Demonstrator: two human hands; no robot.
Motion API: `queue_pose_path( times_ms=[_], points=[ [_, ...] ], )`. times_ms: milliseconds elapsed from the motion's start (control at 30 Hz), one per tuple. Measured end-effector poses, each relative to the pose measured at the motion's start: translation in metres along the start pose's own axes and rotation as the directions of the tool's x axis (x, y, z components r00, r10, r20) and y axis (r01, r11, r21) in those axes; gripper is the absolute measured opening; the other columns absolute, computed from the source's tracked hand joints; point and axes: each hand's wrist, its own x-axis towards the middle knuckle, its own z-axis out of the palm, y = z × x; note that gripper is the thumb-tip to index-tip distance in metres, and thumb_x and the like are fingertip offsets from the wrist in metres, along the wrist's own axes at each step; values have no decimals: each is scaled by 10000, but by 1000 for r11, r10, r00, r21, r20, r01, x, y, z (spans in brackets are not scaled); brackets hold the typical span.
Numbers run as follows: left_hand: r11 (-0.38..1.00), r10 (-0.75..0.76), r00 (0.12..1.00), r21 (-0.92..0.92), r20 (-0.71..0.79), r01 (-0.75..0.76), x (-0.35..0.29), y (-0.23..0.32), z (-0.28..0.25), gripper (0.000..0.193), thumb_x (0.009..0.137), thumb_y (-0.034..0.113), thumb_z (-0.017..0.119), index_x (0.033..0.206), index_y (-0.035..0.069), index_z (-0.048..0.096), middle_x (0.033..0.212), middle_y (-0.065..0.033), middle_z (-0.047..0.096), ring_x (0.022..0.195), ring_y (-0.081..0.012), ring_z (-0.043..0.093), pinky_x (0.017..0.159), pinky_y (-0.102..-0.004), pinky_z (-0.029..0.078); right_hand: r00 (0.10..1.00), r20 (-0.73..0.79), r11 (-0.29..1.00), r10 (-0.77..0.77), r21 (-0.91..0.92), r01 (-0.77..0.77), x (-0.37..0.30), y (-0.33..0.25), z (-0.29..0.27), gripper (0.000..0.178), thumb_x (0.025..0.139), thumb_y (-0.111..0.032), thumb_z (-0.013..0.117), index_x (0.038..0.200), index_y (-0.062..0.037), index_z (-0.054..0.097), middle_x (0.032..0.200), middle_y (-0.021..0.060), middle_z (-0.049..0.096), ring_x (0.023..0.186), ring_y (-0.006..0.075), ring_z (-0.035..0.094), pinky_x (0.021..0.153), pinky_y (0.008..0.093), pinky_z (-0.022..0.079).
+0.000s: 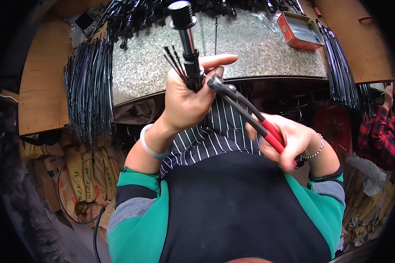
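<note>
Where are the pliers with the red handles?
In the head view, the pliers are right of centre: red handles in the right hand, jaws near the left hand.

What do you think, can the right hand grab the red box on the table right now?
Probably not right away: the right hand is wrapped around the red-handled pliers. With those put down, it likely could, since nothing seems to cover the red box.

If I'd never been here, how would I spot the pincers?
Find the big black apron. Above its right side, the right hand holds the pincers. Their long red handles set them apart from the black rod in the left hand.
</note>
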Motion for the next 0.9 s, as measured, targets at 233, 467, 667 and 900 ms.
queue_pose_path(
  times_ms=[233, 467, 667, 900],
  points=[
    [997, 9, 998, 76, 58, -14, 0, 1, -6, 243, 877, 36, 506, 1087, -56, 584, 612, 62, 463, 520, 7, 393, 456, -160, 303, 859, -502, 854, -103, -487, -182, -11, -12, 27, 479, 694, 44, 673, 1116, 46, 445, 668, 82, 579, 559, 122, 563, 507, 236, 444],
    [999, -43, 998, 2, 41, 43, -3, 2, -5, 220, 882, 46, 520, 1068, -21, 616, 590, 70, 494, 517, 15, 396, 450, -168, 284, 575, -154, -28, -804, -955, -295, 7, 3, 17, 396, 748, 21, 638, 1096, 37, 451, 841, 38, 574, 793, 101, 543, 648, 279, 453],
    [999, -52, 994, -10, 100, 53, 0, 1, -5, 227, 889, 55, 518, 1086, -16, 605, 621, 45, 557, 483, 18, 403, 435, -146, 291, 952, -304, 946, 20, -302, -116, 0, -8, 13, 511, 711, -53, 700, 1140, 38, 438, 592, 28, 536, 492, 90, 499, 441, 224, 376],
    [997, -54, 995, -42, 86, 58, -1, -5, -7, 231, 888, 56, 507, 1088, -7, 605, 633, 33, 574, 471, 19, 419, 418, -150, 310, 819, -321, 371, -475, -917, -144, 2, -3, 4, 585, 823, -63, 546, 1354, -1, 309, 972, 115, 540, 829, 177, 538, 804, 289, 436]
  ],
)
